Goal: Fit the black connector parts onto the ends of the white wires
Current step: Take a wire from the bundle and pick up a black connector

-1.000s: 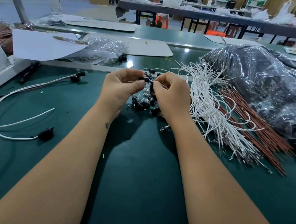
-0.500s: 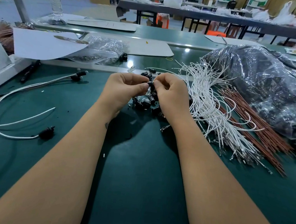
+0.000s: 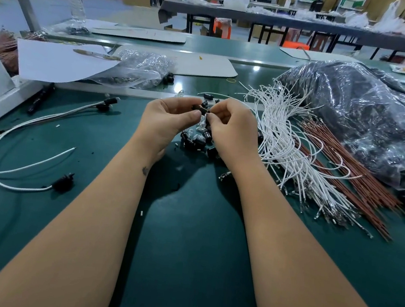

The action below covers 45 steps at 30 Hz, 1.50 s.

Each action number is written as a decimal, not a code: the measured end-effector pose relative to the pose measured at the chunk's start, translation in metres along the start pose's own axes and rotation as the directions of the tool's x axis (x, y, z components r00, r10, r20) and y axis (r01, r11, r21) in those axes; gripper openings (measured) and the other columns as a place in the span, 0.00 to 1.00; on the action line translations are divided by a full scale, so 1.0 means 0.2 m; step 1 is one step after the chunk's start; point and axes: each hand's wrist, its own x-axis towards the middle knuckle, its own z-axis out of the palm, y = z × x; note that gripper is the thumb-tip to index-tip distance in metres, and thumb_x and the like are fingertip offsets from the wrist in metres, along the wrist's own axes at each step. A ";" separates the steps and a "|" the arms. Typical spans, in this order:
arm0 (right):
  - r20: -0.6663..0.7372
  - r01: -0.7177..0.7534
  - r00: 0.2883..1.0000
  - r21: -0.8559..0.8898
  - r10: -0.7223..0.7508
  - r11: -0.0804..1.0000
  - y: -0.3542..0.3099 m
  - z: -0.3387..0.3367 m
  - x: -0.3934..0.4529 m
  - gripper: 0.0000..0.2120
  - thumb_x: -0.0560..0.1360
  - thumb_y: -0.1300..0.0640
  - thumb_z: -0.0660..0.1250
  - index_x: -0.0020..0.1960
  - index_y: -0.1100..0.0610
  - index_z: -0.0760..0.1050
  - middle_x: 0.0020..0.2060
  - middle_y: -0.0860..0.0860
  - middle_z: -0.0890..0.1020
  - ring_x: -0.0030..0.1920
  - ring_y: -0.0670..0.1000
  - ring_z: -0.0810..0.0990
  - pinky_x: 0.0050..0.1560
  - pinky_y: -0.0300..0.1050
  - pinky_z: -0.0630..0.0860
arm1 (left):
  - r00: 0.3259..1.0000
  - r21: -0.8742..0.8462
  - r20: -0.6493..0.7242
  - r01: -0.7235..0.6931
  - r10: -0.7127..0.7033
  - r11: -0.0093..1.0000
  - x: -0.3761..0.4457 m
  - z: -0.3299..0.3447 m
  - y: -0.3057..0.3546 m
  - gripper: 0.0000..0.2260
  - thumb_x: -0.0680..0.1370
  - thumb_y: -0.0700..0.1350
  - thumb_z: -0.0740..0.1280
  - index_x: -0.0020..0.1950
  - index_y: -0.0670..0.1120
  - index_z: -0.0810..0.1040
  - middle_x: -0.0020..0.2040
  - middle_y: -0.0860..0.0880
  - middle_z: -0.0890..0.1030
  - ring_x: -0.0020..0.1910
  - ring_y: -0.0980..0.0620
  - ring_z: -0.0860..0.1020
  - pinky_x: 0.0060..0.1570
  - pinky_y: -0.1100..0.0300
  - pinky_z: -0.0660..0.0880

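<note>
Pressing: a black connector part (image 3: 199, 108) is being worked between both hands above the worktop (image 3: 186, 251).
Left hand (image 3: 167, 119): the part is pinched between thumb and curled fingers, the grip clamped on it.
Right hand (image 3: 229, 128): fingertips are closed on the same part from the other side; whether a wire end is held there cannot be told.
Change: over the last second the hands have been drawn slightly closer together, so a piece is judged to be mid-seating.
Loose parts: the connector pile (image 3: 197, 140) lies just beneath the hands.
White wires (image 3: 285, 142): the bundle lies just right of the right hand.
Finished leads (image 3: 63, 183): set well left.
</note>
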 end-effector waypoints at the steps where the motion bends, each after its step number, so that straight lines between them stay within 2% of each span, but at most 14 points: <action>1: 0.001 0.000 1.000 -0.006 0.000 1.000 0.00 0.00 0.00 0.06 0.74 0.63 0.69 0.41 0.53 0.76 0.32 0.41 0.75 0.34 0.39 0.74 0.37 0.28 0.69 | 1.000 0.000 0.000 0.001 -0.001 1.000 0.00 0.00 0.00 0.11 0.73 0.29 0.69 0.48 0.43 0.82 0.38 0.49 0.84 0.40 0.54 0.81 0.47 0.64 0.78; 4: 0.035 0.010 0.999 -0.012 -0.010 1.000 -0.01 0.00 -0.01 0.08 0.75 0.64 0.68 0.41 0.54 0.74 0.34 0.45 0.76 0.36 0.42 0.74 0.37 0.28 0.68 | 1.000 0.025 -0.013 0.006 -0.006 1.000 0.00 0.00 0.00 0.07 0.73 0.31 0.71 0.46 0.42 0.82 0.37 0.48 0.84 0.38 0.54 0.81 0.45 0.64 0.78; 8: 0.052 0.020 0.998 -0.015 -0.019 1.000 -0.02 0.01 -0.01 0.05 0.75 0.66 0.66 0.43 0.58 0.75 0.38 0.52 0.78 0.40 0.50 0.76 0.42 0.39 0.71 | 0.999 0.086 -0.036 0.018 -0.015 0.996 -0.01 0.00 -0.01 0.04 0.73 0.34 0.72 0.45 0.41 0.81 0.35 0.48 0.83 0.35 0.55 0.81 0.42 0.66 0.78; 10: 0.064 0.013 0.998 -0.020 -0.011 1.000 -0.02 0.02 -0.02 0.03 0.75 0.65 0.66 0.44 0.59 0.76 0.40 0.54 0.79 0.41 0.51 0.76 0.43 0.41 0.71 | 0.999 0.043 -0.046 0.026 -0.024 0.999 -0.01 0.01 -0.01 0.04 0.73 0.34 0.72 0.45 0.41 0.81 0.33 0.49 0.83 0.34 0.56 0.81 0.41 0.67 0.77; 14: 0.068 -0.006 0.998 -0.008 0.007 1.000 -0.02 0.03 -0.02 0.02 0.75 0.64 0.66 0.45 0.59 0.76 0.39 0.53 0.79 0.41 0.51 0.76 0.41 0.39 0.68 | 0.998 -0.001 -0.056 0.002 -0.002 1.000 -0.01 0.03 -0.01 0.04 0.73 0.33 0.71 0.45 0.40 0.81 0.33 0.50 0.84 0.34 0.56 0.82 0.41 0.68 0.77; 18: 0.055 -0.042 0.998 0.061 0.038 0.997 -0.03 0.04 -0.03 0.03 0.76 0.64 0.65 0.45 0.58 0.75 0.38 0.50 0.79 0.40 0.49 0.76 0.41 0.38 0.71 | 0.995 0.086 -0.070 -0.070 0.076 0.994 -0.02 0.04 0.00 0.04 0.72 0.35 0.74 0.43 0.42 0.81 0.33 0.51 0.83 0.33 0.57 0.80 0.40 0.66 0.77; 22: -0.002 -0.064 0.998 0.127 0.065 0.990 -0.03 0.03 -0.02 0.05 0.76 0.64 0.66 0.43 0.56 0.74 0.35 0.46 0.77 0.37 0.44 0.76 0.38 0.32 0.71 | 0.989 0.197 -0.074 -0.114 0.131 0.974 -0.03 0.05 0.00 0.04 0.71 0.37 0.75 0.40 0.43 0.81 0.32 0.52 0.83 0.31 0.56 0.79 0.38 0.64 0.77; 25: 0.045 -0.064 0.997 0.103 0.060 0.993 -0.02 0.02 -0.02 0.06 0.76 0.64 0.66 0.43 0.55 0.74 0.33 0.44 0.76 0.35 0.41 0.74 0.36 0.28 0.69 | 0.984 0.264 -0.090 -0.127 0.156 0.956 -0.03 0.05 -0.01 0.05 0.71 0.38 0.76 0.39 0.43 0.81 0.32 0.52 0.82 0.31 0.55 0.79 0.38 0.62 0.78; 29: 0.031 -0.032 0.999 0.115 0.028 0.993 -0.02 0.03 -0.02 0.06 0.75 0.64 0.67 0.44 0.55 0.73 0.32 0.46 0.75 0.34 0.43 0.73 0.35 0.31 0.69 | 0.979 0.248 -0.096 -0.152 0.181 0.957 -0.04 0.05 0.00 0.04 0.71 0.37 0.75 0.42 0.44 0.82 0.36 0.50 0.83 0.36 0.56 0.80 0.42 0.63 0.78; 33: 0.034 0.028 0.999 0.095 -0.031 0.995 -0.02 0.03 -0.02 0.03 0.76 0.64 0.67 0.46 0.57 0.77 0.32 0.52 0.75 0.33 0.47 0.71 0.34 0.36 0.67 | 0.984 0.215 -0.114 -0.108 0.135 0.971 -0.04 0.04 0.02 0.03 0.71 0.41 0.75 0.42 0.44 0.83 0.37 0.49 0.83 0.35 0.57 0.80 0.40 0.65 0.77; 39: 0.021 -0.018 1.000 0.110 0.015 0.994 -0.01 0.02 -0.01 0.04 0.76 0.64 0.66 0.44 0.57 0.78 0.35 0.55 0.77 0.34 0.48 0.72 0.34 0.32 0.66 | 0.991 0.156 -0.100 -0.072 0.088 0.985 -0.03 0.05 0.04 0.06 0.73 0.39 0.74 0.49 0.43 0.80 0.39 0.48 0.82 0.35 0.57 0.80 0.41 0.66 0.77; 42: 0.014 -0.032 0.999 0.113 0.031 0.993 -0.01 0.02 -0.01 0.05 0.76 0.65 0.66 0.45 0.57 0.78 0.37 0.55 0.79 0.36 0.49 0.75 0.36 0.32 0.69 | 0.991 0.138 -0.091 -0.086 0.099 0.987 -0.03 0.02 0.04 0.03 0.74 0.37 0.72 0.46 0.43 0.82 0.36 0.51 0.83 0.35 0.56 0.80 0.42 0.65 0.78; 45: 0.014 -0.041 0.999 0.108 0.040 0.993 -0.01 0.01 -0.01 0.05 0.76 0.65 0.65 0.46 0.57 0.78 0.38 0.55 0.79 0.37 0.49 0.75 0.37 0.33 0.69 | 0.991 0.143 -0.087 -0.092 0.106 0.985 -0.03 0.01 0.04 0.04 0.75 0.35 0.71 0.45 0.44 0.83 0.34 0.49 0.83 0.35 0.54 0.81 0.43 0.64 0.79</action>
